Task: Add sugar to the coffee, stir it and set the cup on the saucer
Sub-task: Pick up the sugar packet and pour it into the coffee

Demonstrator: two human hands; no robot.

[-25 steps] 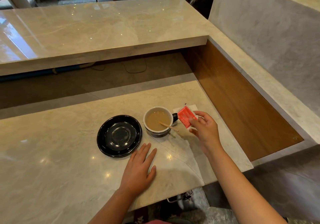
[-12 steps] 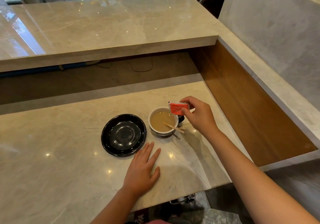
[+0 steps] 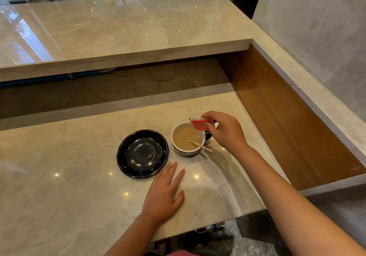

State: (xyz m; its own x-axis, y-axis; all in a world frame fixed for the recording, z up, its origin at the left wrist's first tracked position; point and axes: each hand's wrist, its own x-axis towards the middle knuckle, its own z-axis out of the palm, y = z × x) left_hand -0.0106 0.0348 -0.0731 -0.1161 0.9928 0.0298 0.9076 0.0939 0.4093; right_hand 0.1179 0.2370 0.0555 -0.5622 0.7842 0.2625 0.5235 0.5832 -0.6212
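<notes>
A white cup [image 3: 188,151] of light-brown coffee stands on the marble counter, with a wooden stirrer [image 3: 200,146] leaning over its right rim. To its left lies an empty black saucer [image 3: 142,153]. My right hand [image 3: 225,132] pinches a red sugar packet [image 3: 200,124], tilted over the cup's far right rim. My left hand [image 3: 165,192] rests flat on the counter, fingers spread, just in front of the saucer and holding nothing.
A higher marble counter [image 3: 118,30] runs across the back. A wooden panel [image 3: 277,117] and a marble ledge [image 3: 316,97] wall off the right side. The lower counter's front edge [image 3: 217,224] is close to my left wrist.
My right hand lifted the red packet from beside the cup's handle and brought it over the cup, tilting it. My left hand stayed flat on the counter.
</notes>
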